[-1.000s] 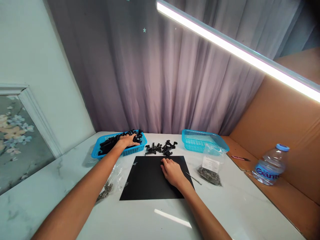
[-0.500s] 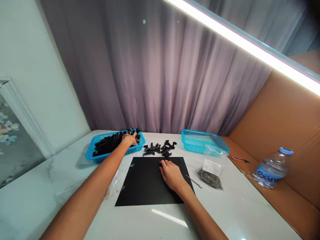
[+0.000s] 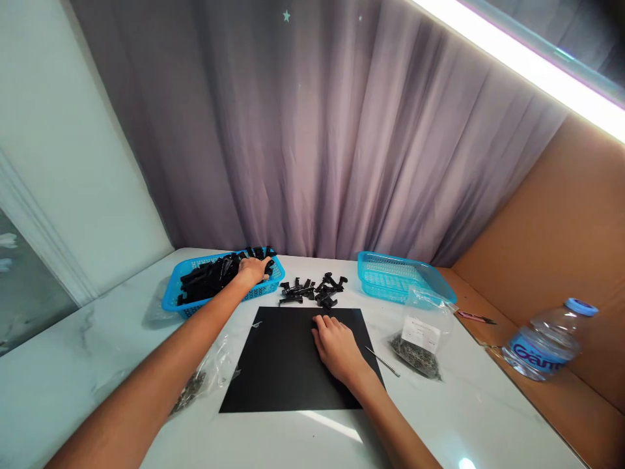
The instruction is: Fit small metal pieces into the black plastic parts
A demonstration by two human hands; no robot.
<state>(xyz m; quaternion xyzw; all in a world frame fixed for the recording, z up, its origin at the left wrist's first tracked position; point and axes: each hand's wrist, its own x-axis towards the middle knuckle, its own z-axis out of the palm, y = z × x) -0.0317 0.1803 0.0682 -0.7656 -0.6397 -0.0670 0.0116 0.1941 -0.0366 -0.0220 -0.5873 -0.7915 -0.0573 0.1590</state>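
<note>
My left hand [image 3: 252, 269] reaches into the right end of a blue plastic basket [image 3: 170, 290] heaped with black plastic parts [image 3: 208, 280]. Its thumb and forefinger close around one black plastic part [image 3: 269, 267]; the remaining fingers are partly hidden. Resting on a black mat [image 3: 278, 365], my right hand [image 3: 334, 342] has slightly bent fingers and holds nothing. Beyond the mat's far edge lies a small pile of loose black plastic parts [image 3: 312, 290]. A thin metal tool [image 3: 383, 361] lies just right of the mat.
At the back right is a second blue basket [image 3: 390, 291]. In front of it lies a clear bag of small metal pieces [image 3: 417, 355]; another clear bag [image 3: 198, 384] is partly under my left forearm. A water bottle [image 3: 544, 352] and a pink cutter [image 3: 476, 318] are at the right.
The view has shifted slightly, showing more of the bag by my left forearm. My left hand is still in the basket, and my right hand stays on the mat.
</note>
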